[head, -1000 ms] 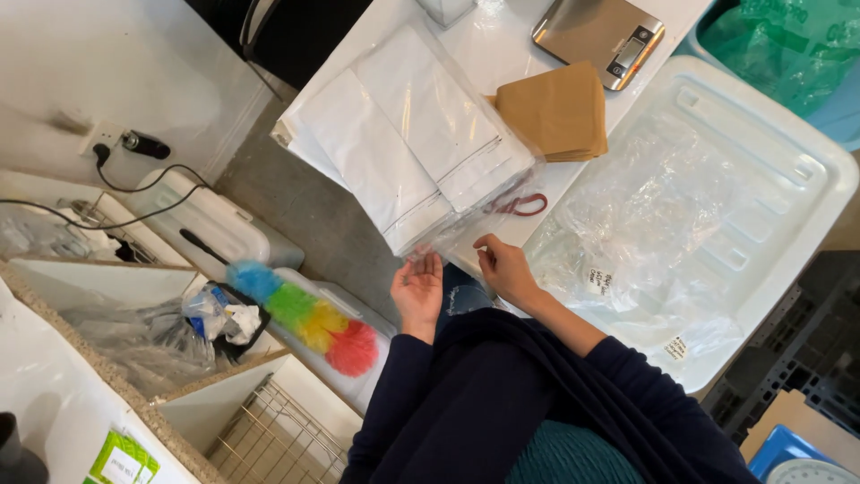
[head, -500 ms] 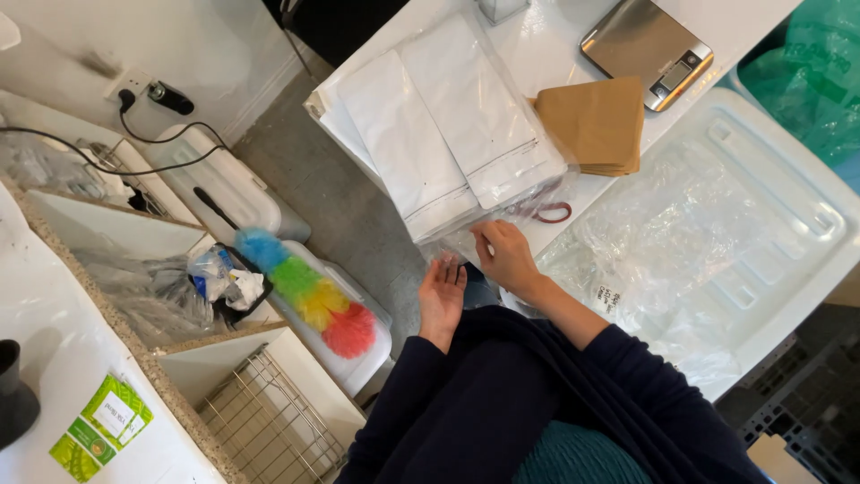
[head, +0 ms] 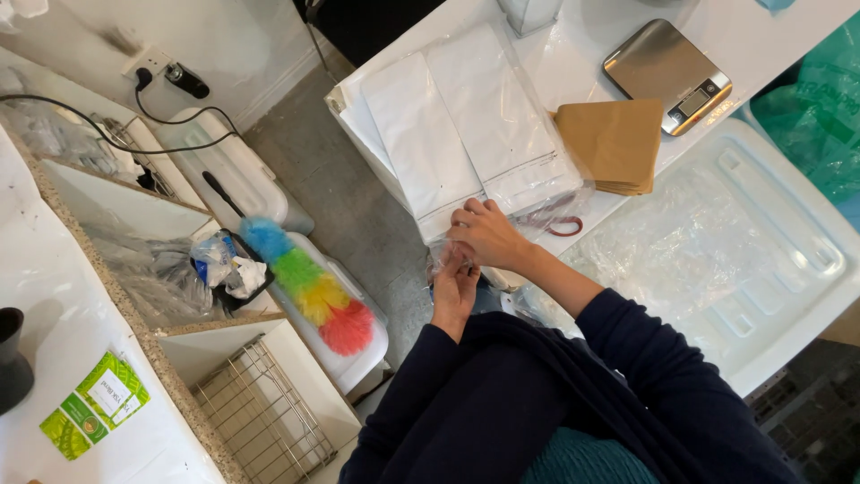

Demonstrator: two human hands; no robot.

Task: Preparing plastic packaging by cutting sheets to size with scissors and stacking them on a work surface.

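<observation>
Head view, hands: the right hand lies over the left hand at the near edge of the white table; half a second ago the left palm was open and turned up beside the right, now the two are closed together.
Head view, fingers: both hands' fingers are curled and pressed onto a small crinkled clear plastic bag held between them; how each fingertip pinches it cannot be told.
Head view, bag position: it sits between the two hands, just below the stack of flat white paper bags in clear wrap, over the person's lap.
Head view, table: a pile of square brown paper envelopes lies just right of the white stack; a flat steel kitchen scale stands beyond it; red-handled scissors lie beside the right wrist.
Head view, right side: a large white plastic lid covered with clear film lies under the right forearm.
Head view, left side: a rainbow-coloured fluffy duster rests on a white lidded box on the floor.
Head view, framing: the camera has shifted, so the table appears lower and closer than before.
</observation>
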